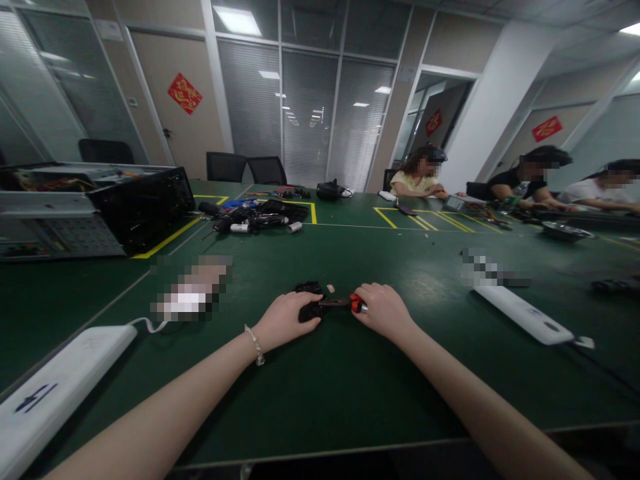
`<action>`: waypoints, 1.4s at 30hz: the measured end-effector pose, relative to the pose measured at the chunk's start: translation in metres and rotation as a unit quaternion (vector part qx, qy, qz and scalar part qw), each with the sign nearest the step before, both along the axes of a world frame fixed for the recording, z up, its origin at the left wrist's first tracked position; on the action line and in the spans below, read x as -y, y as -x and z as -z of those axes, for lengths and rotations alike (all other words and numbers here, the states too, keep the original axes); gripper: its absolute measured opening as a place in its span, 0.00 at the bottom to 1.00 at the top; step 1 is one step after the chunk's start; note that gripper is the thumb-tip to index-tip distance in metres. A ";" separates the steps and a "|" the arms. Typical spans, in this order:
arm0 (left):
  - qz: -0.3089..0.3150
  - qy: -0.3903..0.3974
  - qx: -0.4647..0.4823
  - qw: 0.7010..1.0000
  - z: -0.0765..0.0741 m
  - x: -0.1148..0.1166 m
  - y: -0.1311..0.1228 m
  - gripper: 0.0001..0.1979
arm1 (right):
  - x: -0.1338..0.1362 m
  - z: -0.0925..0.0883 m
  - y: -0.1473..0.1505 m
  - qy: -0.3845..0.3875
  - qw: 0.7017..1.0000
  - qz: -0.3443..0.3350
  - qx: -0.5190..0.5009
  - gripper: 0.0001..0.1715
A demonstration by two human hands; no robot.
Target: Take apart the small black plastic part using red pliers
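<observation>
My left hand (286,321) is closed around a small black part (311,311) just above the green table; what kind of part it is, I cannot make out. My right hand (384,308) grips a pair of pliers (338,303) by the red handles. The plier jaws point left and reach the black part, though whether they bite on it is too small to tell. Another dark bit (308,287) shows just beyond my left fingers. A small pale scrap (331,289) lies behind the jaws.
An opened computer case (140,210) stands at the far left. Tangled black cables and a drill (225,220) lie ahead of it. White power strips (525,313) lie left and right on the green table (320,400). Several people (417,180) sit across at the right, near a metal bowl (565,231).
</observation>
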State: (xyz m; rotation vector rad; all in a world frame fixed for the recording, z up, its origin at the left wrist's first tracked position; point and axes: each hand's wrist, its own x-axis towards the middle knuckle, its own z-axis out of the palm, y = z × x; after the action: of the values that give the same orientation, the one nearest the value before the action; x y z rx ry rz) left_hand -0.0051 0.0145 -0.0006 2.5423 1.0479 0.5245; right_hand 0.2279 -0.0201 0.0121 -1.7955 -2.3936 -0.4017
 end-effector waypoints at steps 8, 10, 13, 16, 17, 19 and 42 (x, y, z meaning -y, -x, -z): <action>-0.009 0.003 -0.007 1.000 -0.006 0.003 -0.001 0.24 | 0.000 -0.001 0.001 0.006 1.000 0.002 -0.002 0.12; -0.010 0.003 -0.008 1.000 -0.006 0.004 -0.002 0.24 | -0.001 -0.001 0.001 0.004 1.000 0.001 -0.005 0.12; -0.007 -0.002 -0.008 1.000 -0.006 0.004 -0.002 0.24 | -0.001 0.000 0.001 0.006 1.000 -0.001 -0.007 0.12; -0.006 -0.011 -0.007 1.000 -0.004 0.004 -0.001 0.22 | 0.000 0.000 0.001 0.001 1.000 -0.003 -0.003 0.12; -0.007 -0.014 -0.007 1.000 -0.004 0.004 -0.001 0.22 | 0.000 0.000 0.001 -0.002 1.000 -0.002 -0.002 0.11; -0.008 -0.014 -0.005 1.000 -0.003 0.003 -0.001 0.22 | 0.001 0.000 0.000 -0.002 1.000 -0.001 -0.003 0.11; 0.001 0.017 -0.001 1.000 -0.005 0.002 0.000 0.24 | 0.002 -0.004 0.001 0.013 1.000 0.000 -0.003 0.12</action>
State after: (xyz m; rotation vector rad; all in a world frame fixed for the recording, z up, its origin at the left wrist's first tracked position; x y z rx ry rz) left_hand -0.0048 0.0121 0.0043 2.5153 1.0457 0.5005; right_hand 0.2273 -0.0216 0.0160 -1.8051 -2.4044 -0.3662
